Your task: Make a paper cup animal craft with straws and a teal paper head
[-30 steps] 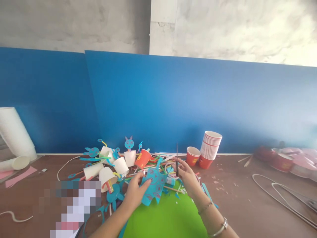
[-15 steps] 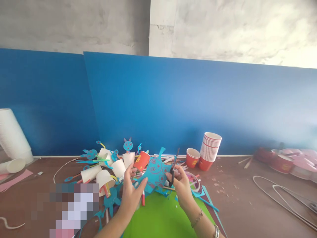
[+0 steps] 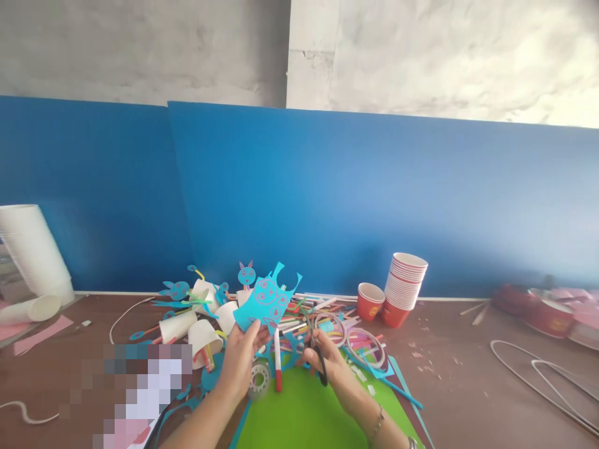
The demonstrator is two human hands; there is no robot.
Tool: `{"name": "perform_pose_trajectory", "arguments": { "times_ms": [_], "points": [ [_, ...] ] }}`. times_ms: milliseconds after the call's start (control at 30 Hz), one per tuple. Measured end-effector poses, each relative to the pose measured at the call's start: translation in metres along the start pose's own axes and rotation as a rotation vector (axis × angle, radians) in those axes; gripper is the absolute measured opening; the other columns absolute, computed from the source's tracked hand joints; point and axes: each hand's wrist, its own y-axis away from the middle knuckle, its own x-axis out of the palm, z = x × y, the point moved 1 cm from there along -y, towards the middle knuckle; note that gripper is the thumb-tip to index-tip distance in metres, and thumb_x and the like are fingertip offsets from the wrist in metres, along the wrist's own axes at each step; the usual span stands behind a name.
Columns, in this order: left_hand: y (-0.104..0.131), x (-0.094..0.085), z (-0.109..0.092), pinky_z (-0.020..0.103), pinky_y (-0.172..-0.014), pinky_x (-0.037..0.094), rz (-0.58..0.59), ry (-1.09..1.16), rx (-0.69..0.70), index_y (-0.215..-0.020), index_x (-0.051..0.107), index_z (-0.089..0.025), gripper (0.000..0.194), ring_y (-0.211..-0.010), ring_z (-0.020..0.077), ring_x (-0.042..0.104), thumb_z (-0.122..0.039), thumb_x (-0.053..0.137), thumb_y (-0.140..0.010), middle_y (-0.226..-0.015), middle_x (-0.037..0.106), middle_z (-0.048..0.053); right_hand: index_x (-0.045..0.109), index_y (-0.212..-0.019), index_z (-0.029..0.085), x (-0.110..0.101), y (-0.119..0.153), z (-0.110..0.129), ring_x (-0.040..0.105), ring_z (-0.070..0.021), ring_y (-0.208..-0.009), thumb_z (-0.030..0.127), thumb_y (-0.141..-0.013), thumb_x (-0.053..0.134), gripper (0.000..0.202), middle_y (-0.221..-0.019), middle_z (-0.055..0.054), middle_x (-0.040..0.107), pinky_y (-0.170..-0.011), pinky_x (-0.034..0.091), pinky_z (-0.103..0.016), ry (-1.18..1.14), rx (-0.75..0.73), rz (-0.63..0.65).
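My left hand (image 3: 242,358) pinches the lower edge of a sheet of blue paper (image 3: 262,302), which is held up with drawn pink outlines of a face and small circles facing me. Its top edge is cut away into thin strips. My right hand (image 3: 324,360) is closed round a pair of dark-handled scissors (image 3: 318,357), apart from the paper, the blades pointing up and away. Below the hands lies a green sheet (image 3: 304,411). Between them are a white marker with a red end (image 3: 278,362) and a roll of clear tape (image 3: 259,379).
White paper cups (image 3: 178,325) with blue cut-out animals lie to the left. A stack of red and white cups (image 3: 406,287) stands at the right, beside a single red cup (image 3: 369,300). Tape rings (image 3: 365,348) and straws lie behind the green sheet. A cable (image 3: 538,380) curls far right.
The blue paper has moved left and turned in my left hand. My right hand has let go of the paper and drawn down, with the scissors now away from it.
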Motion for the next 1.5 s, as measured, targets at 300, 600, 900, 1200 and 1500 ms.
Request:
{"name": "perform_pose_trajectory", "arguments": {
  "times_ms": [300, 600, 900, 1200, 1500],
  "points": [
    [-0.002, -0.004, -0.001, 0.036, -0.074, 0.055, 0.066, -0.160, 0.047, -0.094, 0.063, -0.017, 0.038, -0.089, 0.0287, 0.070, -0.043, 0.074, -0.069, -0.093, 0.075, 0.009, 0.063, -0.093, 0.020, -0.001, -0.005, -0.009, 0.051, -0.0119, -0.051, 0.060, -0.066, 0.074, 0.049, -0.058, 0.004, 0.057, -0.045, 0.030, -0.021, 0.050, 0.016, 0.059],
    [-0.001, -0.005, 0.000, 0.035, -0.073, 0.055, 0.120, -0.163, 0.029, -0.100, 0.063, -0.017, 0.046, -0.084, 0.0273, 0.071, -0.044, 0.076, -0.066, -0.092, 0.075, 0.008, 0.065, -0.089, 0.018, -0.001, -0.006, -0.008, 0.047, -0.0108, -0.045, 0.059, -0.064, 0.076, 0.049, -0.051, 0.005, 0.055, -0.044, 0.032, -0.022, 0.026, -0.009, 0.005],
    [0.000, -0.005, -0.001, 0.033, -0.067, 0.055, 0.115, -0.171, 0.024, -0.096, 0.064, -0.017, 0.045, -0.075, 0.0251, 0.071, -0.045, 0.077, -0.064, -0.086, 0.075, 0.006, 0.065, -0.083, 0.018, -0.003, -0.008, -0.012, 0.043, -0.0090, -0.042, 0.059, -0.060, 0.078, 0.048, -0.049, 0.005, 0.053, -0.042, 0.034, -0.021, 0.028, -0.006, 0.011],
    [-0.004, -0.011, 0.007, 0.029, -0.065, 0.052, 0.161, -0.149, 0.029, -0.097, 0.065, -0.017, 0.039, -0.074, 0.0232, 0.070, -0.044, 0.074, -0.070, -0.084, 0.075, 0.006, 0.066, -0.082, 0.016, -0.005, -0.010, -0.019, 0.036, -0.0073, -0.033, 0.060, -0.062, 0.076, 0.049, -0.040, 0.008, 0.045, -0.036, 0.027, -0.020, 0.079, -0.020, 0.024],
    [-0.005, -0.015, 0.012, 0.027, -0.057, 0.049, 0.231, -0.246, 0.013, -0.087, 0.063, -0.015, 0.034, -0.059, 0.0188, 0.064, -0.045, 0.072, -0.073, -0.071, 0.073, 0.005, 0.064, -0.085, 0.015, -0.004, -0.009, -0.014, 0.041, -0.0078, -0.036, 0.062, -0.062, 0.074, 0.053, -0.043, 0.006, 0.050, -0.036, 0.030, -0.019, 0.064, -0.012, 0.034]
  ]
}}
